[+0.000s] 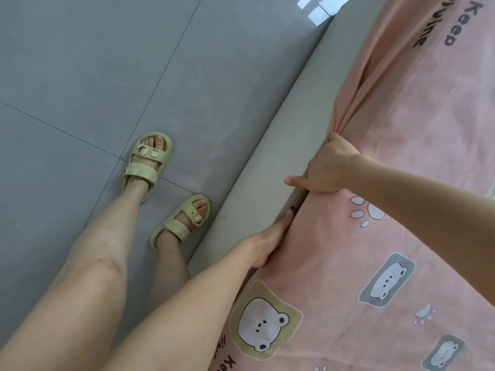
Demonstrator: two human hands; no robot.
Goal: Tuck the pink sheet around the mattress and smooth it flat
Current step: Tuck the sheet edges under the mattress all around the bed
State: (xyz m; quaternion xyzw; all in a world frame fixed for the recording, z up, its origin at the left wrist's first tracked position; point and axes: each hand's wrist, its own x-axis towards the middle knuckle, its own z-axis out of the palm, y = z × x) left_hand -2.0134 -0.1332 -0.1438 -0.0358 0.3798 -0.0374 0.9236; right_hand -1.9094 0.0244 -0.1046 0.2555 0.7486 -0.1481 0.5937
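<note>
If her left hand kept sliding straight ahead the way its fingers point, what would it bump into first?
Probably the right hand. The left hand lies along the edge of the pink sheet, fingers pointing up the seam beside the grey bed frame, where the right hand grips bunched sheet. Depth is unclear.

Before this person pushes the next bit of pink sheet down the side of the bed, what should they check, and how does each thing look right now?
1. Right hand holds the pink sheet: ok, fabric bunched in its fist at the edge.
2. Left hand in place at the gap: ok, fingers lie along the sheet edge beside the grey bed frame.
3. Edge already tucked near the left hand: cannot tell, the hand hides it.
4. Sheet beyond the right hand flat: not ok, long folds fan out from the fist.
5. Sheet top near the bear print smooth: ok.
6. Feet clear of the frame: ok, both sandals are on the floor.
</note>
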